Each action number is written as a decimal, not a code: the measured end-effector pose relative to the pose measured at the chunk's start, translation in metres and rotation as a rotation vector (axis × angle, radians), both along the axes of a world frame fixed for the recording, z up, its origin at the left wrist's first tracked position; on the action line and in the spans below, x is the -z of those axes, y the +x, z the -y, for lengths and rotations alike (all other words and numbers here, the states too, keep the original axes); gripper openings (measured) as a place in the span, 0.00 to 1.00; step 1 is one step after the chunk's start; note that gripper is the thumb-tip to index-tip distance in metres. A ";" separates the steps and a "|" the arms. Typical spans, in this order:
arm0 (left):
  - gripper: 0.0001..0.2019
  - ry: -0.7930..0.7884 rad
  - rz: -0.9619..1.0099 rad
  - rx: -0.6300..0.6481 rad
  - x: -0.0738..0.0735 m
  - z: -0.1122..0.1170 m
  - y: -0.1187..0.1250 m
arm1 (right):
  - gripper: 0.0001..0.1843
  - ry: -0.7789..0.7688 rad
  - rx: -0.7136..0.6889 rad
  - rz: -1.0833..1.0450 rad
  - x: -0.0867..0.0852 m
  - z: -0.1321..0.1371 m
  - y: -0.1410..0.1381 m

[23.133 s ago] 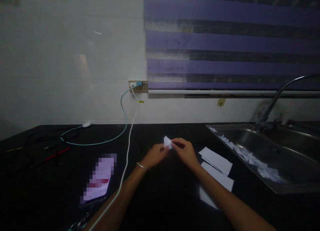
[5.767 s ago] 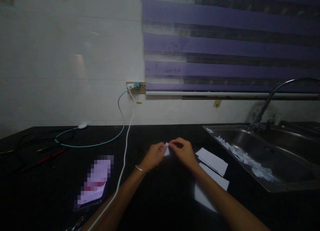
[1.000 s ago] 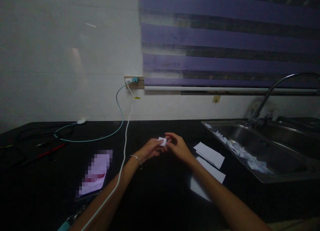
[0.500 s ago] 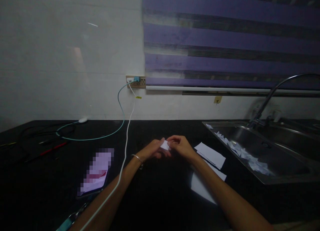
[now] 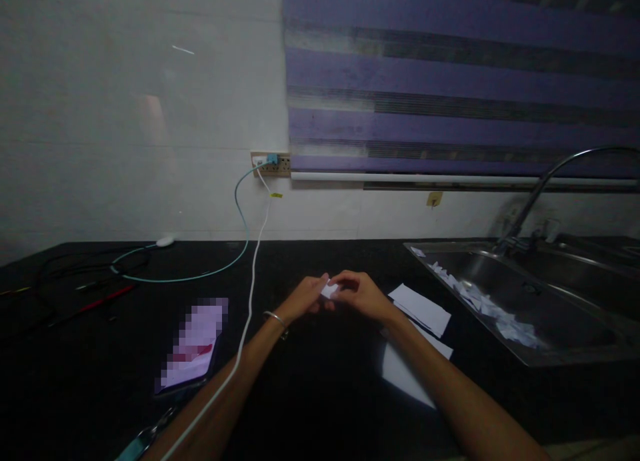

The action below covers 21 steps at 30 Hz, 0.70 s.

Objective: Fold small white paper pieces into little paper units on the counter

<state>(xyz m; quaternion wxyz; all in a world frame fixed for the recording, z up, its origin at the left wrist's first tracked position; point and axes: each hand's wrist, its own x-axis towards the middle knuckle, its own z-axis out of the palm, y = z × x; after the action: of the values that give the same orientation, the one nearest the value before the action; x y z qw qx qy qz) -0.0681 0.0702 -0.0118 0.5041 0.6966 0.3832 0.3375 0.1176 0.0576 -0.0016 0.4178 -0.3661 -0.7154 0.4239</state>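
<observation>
Between my hands, above the black countertop, is a small folded piece of white paper point(image 5: 329, 290). My left hand point(image 5: 306, 296) grips its left side with the thumb on top; a bracelet circles that wrist. From the right, my right hand point(image 5: 361, 292) pinches the paper's edge between thumb and fingers. My fingers hide part of the paper, so its exact shape cannot be made out. Beside my right forearm lie white paper sheets point(image 5: 423, 309), partly overlapping, one of them partly covered by the arm.
A lit phone point(image 5: 193, 348) lies left of my left forearm. A white cable point(image 5: 253, 274) crosses over that forearm from the wall socket point(image 5: 280, 164). At right, folded paper pieces point(image 5: 483, 301) line the rim of the steel sink point(image 5: 530, 362) below a faucet point(image 5: 537, 188).
My right hand's fingers have shifted slightly left over the paper, and my left fingers have tucked in a little beneath it. The surrounding things have stayed in place.
</observation>
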 end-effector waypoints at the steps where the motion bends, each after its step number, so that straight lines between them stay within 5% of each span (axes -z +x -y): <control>1: 0.31 -0.013 0.034 -0.014 -0.001 0.000 0.000 | 0.14 0.016 0.020 -0.005 0.001 -0.001 0.000; 9: 0.22 -0.070 0.419 -0.057 -0.001 -0.007 -0.008 | 0.14 0.052 0.123 -0.076 -0.001 -0.007 0.005; 21: 0.18 0.086 0.280 -0.169 -0.004 -0.006 -0.006 | 0.12 0.092 0.151 -0.117 -0.004 -0.004 0.006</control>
<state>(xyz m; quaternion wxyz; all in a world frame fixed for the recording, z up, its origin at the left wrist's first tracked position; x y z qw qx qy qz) -0.0738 0.0765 -0.0082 0.4922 0.6288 0.3517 0.4885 0.1236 0.0619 0.0024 0.5058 -0.3740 -0.6789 0.3786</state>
